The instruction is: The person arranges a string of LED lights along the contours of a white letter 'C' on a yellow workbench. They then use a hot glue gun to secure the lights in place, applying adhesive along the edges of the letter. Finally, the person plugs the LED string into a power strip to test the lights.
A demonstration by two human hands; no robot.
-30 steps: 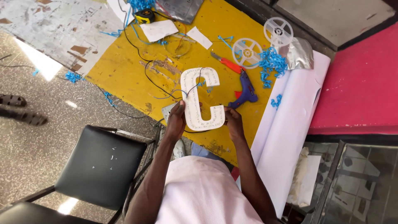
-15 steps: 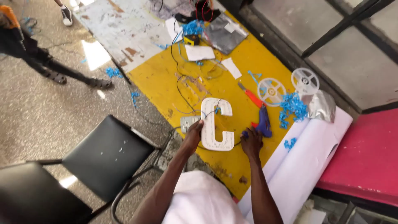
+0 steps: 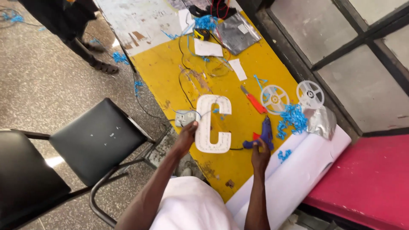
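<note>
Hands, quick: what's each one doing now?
Left hand: grips the white letter by its edge.
Right hand: on the purple glue gun; grip unclear.

Bystander [image 3: 64,21] cropped at top edge

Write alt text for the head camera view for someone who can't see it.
Seen from above, a person's left hand holds a white C-shaped letter on a yellow table while the right hand touches a blue glue gun. A black chair stands alongside.

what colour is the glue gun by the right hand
Blue-purple with a red trigger; the glue gun shows best in the head view, just above the right hand.
</note>
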